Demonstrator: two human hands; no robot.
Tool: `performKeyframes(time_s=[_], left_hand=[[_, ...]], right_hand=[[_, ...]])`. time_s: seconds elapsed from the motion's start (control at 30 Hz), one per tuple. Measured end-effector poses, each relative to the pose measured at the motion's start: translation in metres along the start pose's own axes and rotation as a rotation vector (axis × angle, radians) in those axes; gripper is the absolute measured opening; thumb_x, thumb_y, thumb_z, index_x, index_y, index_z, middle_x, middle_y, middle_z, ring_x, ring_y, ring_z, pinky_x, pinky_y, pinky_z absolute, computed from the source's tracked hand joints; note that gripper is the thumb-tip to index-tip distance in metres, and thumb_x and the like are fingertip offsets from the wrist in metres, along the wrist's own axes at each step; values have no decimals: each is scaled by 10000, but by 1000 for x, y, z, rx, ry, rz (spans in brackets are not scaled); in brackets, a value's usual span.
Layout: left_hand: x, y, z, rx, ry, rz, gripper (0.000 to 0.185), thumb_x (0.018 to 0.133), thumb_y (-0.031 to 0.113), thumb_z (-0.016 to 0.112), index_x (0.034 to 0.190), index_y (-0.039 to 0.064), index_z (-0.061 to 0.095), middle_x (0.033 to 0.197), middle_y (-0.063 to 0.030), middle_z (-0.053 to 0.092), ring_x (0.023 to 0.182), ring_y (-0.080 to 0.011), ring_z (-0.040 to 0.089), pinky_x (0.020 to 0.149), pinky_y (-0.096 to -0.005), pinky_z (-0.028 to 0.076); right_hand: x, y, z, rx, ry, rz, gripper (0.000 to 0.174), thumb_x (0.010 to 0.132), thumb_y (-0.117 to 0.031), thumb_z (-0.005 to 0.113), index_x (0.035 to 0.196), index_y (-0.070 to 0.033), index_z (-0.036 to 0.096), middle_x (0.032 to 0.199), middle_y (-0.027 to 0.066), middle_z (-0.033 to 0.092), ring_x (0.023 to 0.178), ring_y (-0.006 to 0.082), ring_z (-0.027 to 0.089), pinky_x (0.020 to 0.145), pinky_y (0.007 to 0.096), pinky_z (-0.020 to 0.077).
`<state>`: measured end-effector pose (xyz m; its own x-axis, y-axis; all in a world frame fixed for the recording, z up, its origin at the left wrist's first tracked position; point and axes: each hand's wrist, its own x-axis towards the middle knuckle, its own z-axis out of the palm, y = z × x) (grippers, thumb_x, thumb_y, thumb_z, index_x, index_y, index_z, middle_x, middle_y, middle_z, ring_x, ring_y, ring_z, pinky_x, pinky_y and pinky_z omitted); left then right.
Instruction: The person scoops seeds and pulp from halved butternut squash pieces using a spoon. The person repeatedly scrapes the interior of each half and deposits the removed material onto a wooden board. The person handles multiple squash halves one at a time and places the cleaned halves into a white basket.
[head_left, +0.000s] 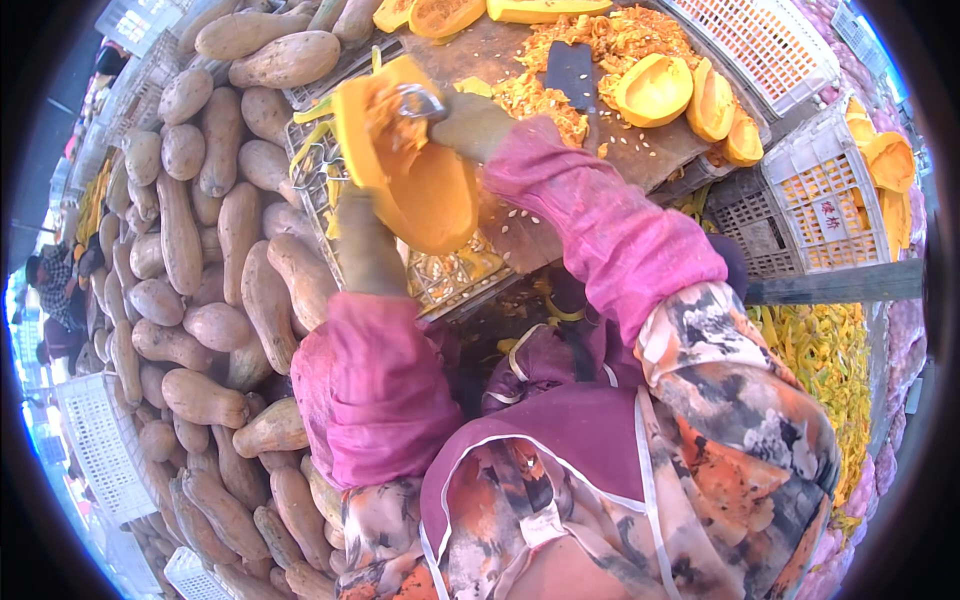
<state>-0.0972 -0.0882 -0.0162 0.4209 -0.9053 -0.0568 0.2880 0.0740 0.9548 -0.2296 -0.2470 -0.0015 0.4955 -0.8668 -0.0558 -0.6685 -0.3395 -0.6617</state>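
My gloved left hand (366, 244) holds a peeled, halved squash (431, 199) from below and its left side, its hollow turned up towards me. In my gloved right hand (471, 124) is a metal scraper (421, 100), its looped head pressed into the stringy orange pulp (390, 124) inside the hollow. Below the squash lies a plastic crate (450, 281) strewn with seeds and peel. A wooden board (525, 232) to its right bears scattered seeds. On the board, a dark cleaver blade (570, 75) lies among heaps of scooped pulp (626, 37).
Unpeeled squashes (240, 217) are piled on my left. Peeled halves (654, 90) sit along the board's right side. A white crate (825, 202) at right contains more orange pieces. Yellow peelings (817, 382) lie below a wooden bar (836, 282). A person (52, 289) is at far left.
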Motion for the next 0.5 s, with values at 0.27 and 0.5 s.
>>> performKeyframes(time_s=[0.27, 0.5], left_hand=[[29, -13, -62, -679, 107, -128, 726, 920, 622, 463, 1340, 31, 490, 1322, -133, 554, 1200, -297, 535, 1065, -437, 402], [19, -2, -70, -534, 133, -67, 393, 1000, 299, 503, 1277, 21, 521, 1184, -114, 609, 1076, -232, 599, 948, -368, 494]], right_hand=[[37, -58, 32, -380, -418, -470, 468, 778, -248, 676, 1230, -172, 581, 1010, 154, 682, 974, 348, 647, 836, 441, 506], [-15, -71, 12, -478, -207, -379, 476, 822, -315, 701, 1236, -128, 558, 1011, 160, 675, 969, 337, 655, 840, 424, 518]])
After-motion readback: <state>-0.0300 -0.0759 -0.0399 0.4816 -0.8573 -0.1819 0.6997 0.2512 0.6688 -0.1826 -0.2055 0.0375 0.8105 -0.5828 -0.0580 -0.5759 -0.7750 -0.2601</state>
